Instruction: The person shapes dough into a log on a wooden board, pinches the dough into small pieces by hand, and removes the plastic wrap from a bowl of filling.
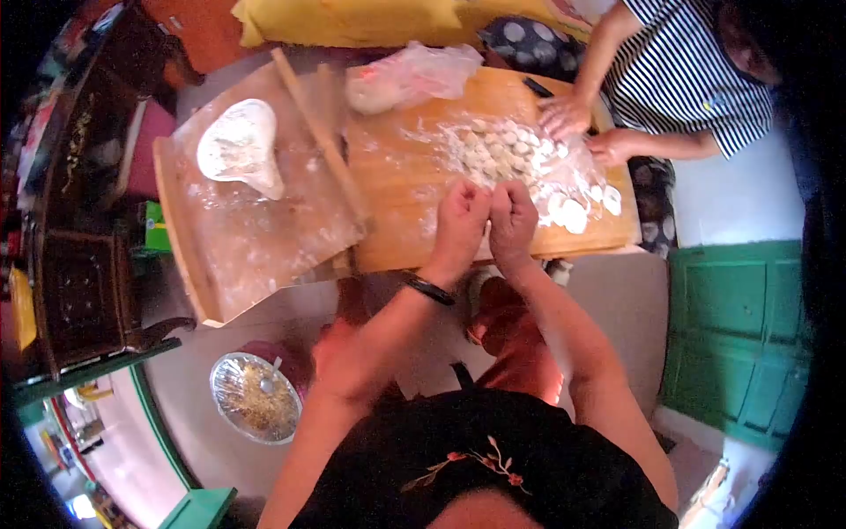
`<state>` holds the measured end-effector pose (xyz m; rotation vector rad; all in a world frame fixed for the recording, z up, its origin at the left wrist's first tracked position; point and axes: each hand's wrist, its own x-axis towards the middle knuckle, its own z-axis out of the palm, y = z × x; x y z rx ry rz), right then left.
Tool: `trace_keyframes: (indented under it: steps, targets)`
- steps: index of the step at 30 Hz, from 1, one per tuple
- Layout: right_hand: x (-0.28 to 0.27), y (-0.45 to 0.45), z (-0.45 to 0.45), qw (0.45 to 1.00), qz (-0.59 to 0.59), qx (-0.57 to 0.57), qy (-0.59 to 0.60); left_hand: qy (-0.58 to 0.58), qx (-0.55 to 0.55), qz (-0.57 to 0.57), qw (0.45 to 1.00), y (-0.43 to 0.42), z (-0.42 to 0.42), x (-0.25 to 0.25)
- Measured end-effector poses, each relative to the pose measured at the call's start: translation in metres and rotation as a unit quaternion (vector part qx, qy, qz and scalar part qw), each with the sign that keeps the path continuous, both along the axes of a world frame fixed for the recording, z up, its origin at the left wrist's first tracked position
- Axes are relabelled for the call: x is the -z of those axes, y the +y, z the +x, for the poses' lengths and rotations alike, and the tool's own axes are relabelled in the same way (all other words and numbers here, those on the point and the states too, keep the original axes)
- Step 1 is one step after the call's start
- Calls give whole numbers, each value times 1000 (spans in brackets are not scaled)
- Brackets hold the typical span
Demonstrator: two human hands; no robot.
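Observation:
My left hand (462, 222) and my right hand (513, 219) meet above the near edge of the wooden board (392, 234). Both are closed, fingertips pressed together; whatever sits between them is hidden by the fingers. Just beyond them lies a cluster of small floury dough pieces (500, 152). Flat white dough rounds (568, 214) are to the right of my right hand. On the left board (300, 238) rests a large flattened sheet of dough (236, 145), with a tail pointing toward me. Loose flour is spread around the dough pieces.
A co-worker's hands (582, 128) touch the floury board at the right. A long wooden stick (322, 141) lies between the boards. At the back sits a plastic bag (414, 78). A round silver-rimmed vessel (256, 398) with yellowish-brown contents stands low at left.

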<state>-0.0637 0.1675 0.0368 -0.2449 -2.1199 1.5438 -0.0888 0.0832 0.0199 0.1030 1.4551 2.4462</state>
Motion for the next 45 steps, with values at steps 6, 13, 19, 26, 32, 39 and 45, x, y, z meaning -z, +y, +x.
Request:
trace_keyframes:
  steps: [6,13,19,26,32,39,45]
  targets:
    - [40,28,-15,997,-11,-72,-2,315,17,-118,941,1,16,-55]
    - [11,73,-2,988,-57,48,-138,4,155,16,988,-29,-4,-63]
    - [14,112,12,973,-125,93,-170,-139,82,8,987,-34,-19,-14]
    - [45,133,7,983,53,119,-128,-211,34,3,977,-28,-19,2]
    - [42,112,-8,981,141,40,-128,-166,50,-40,984,-27,-25,20]
    - [56,103,-29,958,281,-42,-47,-133,75,-151,977,-22,-23,20]
    - [41,95,-37,971,235,-6,-51,-131,57,-137,980,-17,-25,37]
